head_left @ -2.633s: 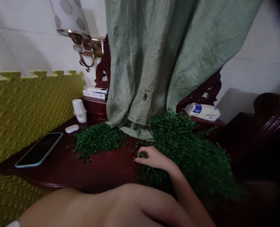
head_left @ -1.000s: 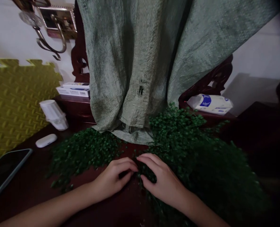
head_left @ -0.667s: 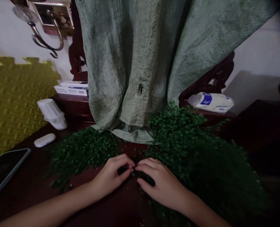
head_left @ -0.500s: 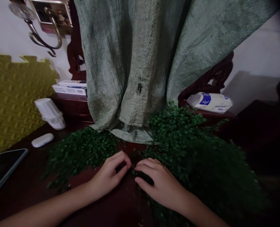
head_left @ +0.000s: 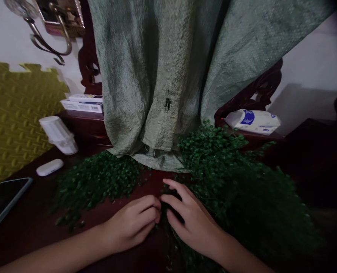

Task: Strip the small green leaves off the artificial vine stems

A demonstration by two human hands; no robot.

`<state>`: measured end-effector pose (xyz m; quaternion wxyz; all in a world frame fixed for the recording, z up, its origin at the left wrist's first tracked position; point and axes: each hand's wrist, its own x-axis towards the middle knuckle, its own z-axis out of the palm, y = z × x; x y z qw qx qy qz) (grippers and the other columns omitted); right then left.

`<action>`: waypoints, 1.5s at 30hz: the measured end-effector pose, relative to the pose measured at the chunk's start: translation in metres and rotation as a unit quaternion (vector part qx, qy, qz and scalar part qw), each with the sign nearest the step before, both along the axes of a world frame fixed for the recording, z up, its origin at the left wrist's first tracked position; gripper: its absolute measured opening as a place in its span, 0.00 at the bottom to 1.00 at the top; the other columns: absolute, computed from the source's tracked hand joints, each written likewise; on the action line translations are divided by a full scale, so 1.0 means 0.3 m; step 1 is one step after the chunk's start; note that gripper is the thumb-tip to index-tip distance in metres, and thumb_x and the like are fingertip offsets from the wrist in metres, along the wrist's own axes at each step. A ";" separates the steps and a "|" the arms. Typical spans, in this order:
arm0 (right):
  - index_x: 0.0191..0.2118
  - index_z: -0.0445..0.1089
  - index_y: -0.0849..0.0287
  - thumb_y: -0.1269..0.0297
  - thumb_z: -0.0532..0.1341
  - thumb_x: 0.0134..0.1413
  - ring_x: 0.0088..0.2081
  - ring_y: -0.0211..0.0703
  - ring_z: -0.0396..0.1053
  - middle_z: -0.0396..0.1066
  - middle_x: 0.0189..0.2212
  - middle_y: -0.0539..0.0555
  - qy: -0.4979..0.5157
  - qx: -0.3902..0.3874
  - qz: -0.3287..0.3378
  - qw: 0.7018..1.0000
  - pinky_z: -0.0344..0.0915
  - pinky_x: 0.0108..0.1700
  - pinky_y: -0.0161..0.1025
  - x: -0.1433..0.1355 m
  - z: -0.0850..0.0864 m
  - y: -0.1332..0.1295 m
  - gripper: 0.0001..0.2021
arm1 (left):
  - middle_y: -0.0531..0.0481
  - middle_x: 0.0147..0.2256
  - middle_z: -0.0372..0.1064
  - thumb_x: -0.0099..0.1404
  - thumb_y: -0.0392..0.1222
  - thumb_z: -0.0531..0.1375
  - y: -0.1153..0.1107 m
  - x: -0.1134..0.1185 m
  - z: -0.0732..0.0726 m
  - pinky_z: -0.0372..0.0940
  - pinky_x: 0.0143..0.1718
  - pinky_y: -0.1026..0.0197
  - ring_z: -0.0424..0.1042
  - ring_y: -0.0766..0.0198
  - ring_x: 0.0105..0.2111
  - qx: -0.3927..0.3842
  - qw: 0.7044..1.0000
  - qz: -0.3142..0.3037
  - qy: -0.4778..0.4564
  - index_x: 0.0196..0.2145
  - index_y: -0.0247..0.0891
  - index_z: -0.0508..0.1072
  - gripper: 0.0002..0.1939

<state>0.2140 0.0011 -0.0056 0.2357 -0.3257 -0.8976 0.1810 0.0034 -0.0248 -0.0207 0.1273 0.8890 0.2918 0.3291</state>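
Two heaps of small green round pieces lie on the dark red table (head_left: pixel 119 261). The left heap (head_left: pixel 97 178) is loose; the right heap (head_left: pixel 236 189) is larger, with thin stems. Between them, my left hand (head_left: pixel 137 222) has its fingers curled closed; whatever it may hold is hidden. My right hand (head_left: pixel 189 220) meets it at the fingertips, its fingers spread and curved at the edge of the right heap. No object shows clearly in it. Behind both heaps hangs a grey-green woven sack (head_left: pixel 168 76), its lower edge resting on the table.
On the left are a phone (head_left: pixel 6 201), a white oval case (head_left: pixel 49 167), a white ribbed cup (head_left: pixel 58 134), flat boxes (head_left: pixel 83 104) and a yellow foam mat (head_left: pixel 20 117). A tissue pack (head_left: pixel 253 121) sits on the right ledge.
My left hand has moved slightly down and its fingers have curled in more. My right hand's fingers have spread, with the index finger raised forward. The view has shifted slightly.
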 end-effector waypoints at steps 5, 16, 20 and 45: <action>0.43 0.66 0.55 0.69 0.61 0.46 0.58 0.55 0.57 0.59 0.59 0.56 0.008 -0.002 0.014 1.000 0.49 0.64 0.58 0.005 0.032 -0.014 0.15 | 0.45 0.36 0.67 0.64 0.24 0.49 0.004 -0.003 -0.011 0.66 0.37 0.66 0.68 0.64 0.36 0.009 1.000 0.007 -0.007 0.35 0.38 0.63 0.11; 0.37 0.72 0.55 0.76 0.60 0.50 0.44 0.46 0.62 0.65 0.40 0.54 0.099 0.025 -0.047 0.994 0.63 0.47 0.45 -0.015 -0.017 0.001 0.11 | 0.43 0.37 0.66 0.65 0.23 0.45 0.014 -0.016 -0.022 0.67 0.39 0.64 0.68 0.61 0.40 0.038 0.999 -0.017 0.008 0.38 0.36 0.65 0.14; 0.36 0.72 0.55 0.79 0.60 0.49 0.42 0.45 0.62 0.65 0.38 0.53 0.111 0.018 -0.050 0.992 0.63 0.44 0.43 -0.017 -0.024 0.004 0.12 | 0.44 0.36 0.67 0.69 0.28 0.47 0.011 -0.006 -0.028 0.67 0.40 0.63 0.68 0.60 0.40 0.065 0.997 -0.029 0.004 0.38 0.36 0.67 0.11; 0.27 0.64 0.59 0.80 0.61 0.46 0.41 0.42 0.59 0.62 0.35 0.50 0.080 0.024 -0.015 0.996 0.58 0.44 0.41 -0.028 -0.023 -0.027 0.08 | 0.46 0.34 0.66 0.62 0.22 0.50 -0.012 0.019 0.015 0.64 0.34 0.64 0.65 0.64 0.33 -0.016 0.999 -0.036 0.025 0.35 0.36 0.67 0.12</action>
